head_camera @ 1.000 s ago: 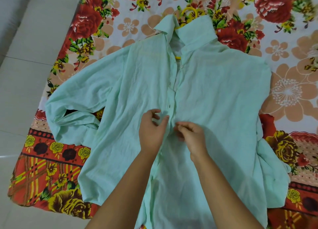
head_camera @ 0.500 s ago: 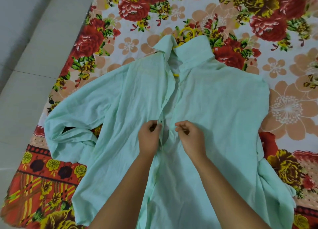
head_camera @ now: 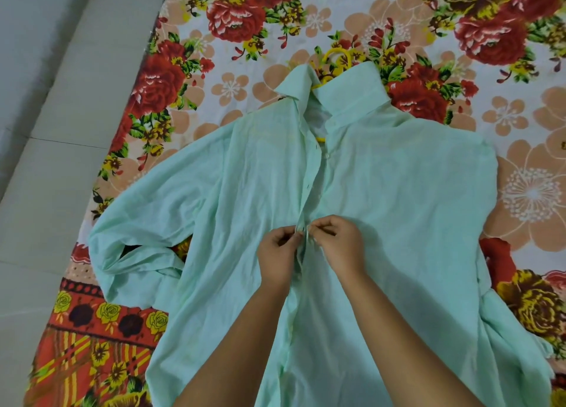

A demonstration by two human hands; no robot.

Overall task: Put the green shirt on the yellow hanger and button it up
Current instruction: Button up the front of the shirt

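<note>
Buttoning mid-placket — left hand (head_camera: 277,250) and right hand (head_camera: 335,241) pinch the green shirt (head_camera: 398,210) edges together. Yellow hanger (head_camera: 335,58) already inside, on floral sheet (head_camera: 245,79). Upper buttons look open — lower unclear.

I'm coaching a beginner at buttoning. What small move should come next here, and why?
Probably push the button through its hole where the fingers meet. The left hand and right hand each pinch a front edge of the shirt, brought together at mid-chest. Above them the front lies open, showing the hanger. The fingers hide whether the button is already through.
</note>
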